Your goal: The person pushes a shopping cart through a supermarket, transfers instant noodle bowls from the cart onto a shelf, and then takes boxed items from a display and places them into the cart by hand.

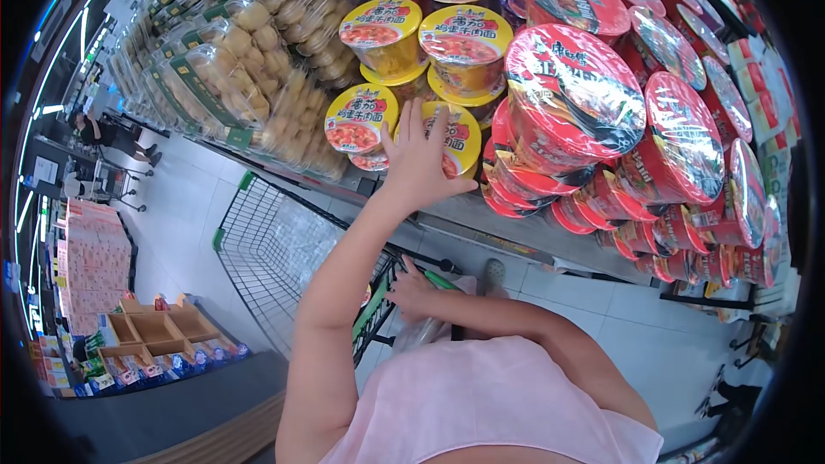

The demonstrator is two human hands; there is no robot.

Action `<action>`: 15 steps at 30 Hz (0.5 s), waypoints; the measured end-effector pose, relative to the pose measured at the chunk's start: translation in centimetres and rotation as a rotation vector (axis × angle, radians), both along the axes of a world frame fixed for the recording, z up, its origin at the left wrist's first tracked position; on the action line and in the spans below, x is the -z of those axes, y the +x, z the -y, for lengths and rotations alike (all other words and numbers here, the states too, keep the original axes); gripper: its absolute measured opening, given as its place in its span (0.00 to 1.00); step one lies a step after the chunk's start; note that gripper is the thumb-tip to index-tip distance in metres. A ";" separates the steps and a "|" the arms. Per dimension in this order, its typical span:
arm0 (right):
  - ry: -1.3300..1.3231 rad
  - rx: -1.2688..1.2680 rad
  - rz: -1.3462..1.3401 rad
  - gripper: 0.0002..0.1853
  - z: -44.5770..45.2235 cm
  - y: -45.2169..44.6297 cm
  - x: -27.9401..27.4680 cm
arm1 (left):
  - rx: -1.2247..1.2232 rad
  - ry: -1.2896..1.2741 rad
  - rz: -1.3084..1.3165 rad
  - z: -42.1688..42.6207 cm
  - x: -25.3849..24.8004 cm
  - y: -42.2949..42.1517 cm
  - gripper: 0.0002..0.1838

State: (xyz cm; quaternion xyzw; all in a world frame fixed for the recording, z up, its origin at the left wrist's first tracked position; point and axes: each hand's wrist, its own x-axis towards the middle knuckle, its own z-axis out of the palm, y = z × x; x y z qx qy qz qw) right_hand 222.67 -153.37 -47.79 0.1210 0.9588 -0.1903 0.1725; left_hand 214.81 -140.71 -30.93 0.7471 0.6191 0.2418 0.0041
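My left hand reaches over the shelf display with its fingers spread across the lid of a yellow instant noodle cup. Its thumb lies at the cup's near edge; whether it presses on the cup I cannot tell. Just left of the fingers is another yellow noodle cup, and more yellow cups stand stacked behind. Lower down, my right hand is closed on the handle of a shopping cart, its fingers partly hidden. Clear plastic-wrapped goods lie inside the cart.
Large red noodle bowls in clear wrap are piled to the right. Clear packs of round, yellowish food fill the left side. A wooden compartment stand is at lower left. A person is at far left.
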 end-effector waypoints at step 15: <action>0.048 -0.024 -0.061 0.23 -0.9 -0.4 0.2 | -0.750 -0.544 0.460 27.9 32.6 -19.1 0.19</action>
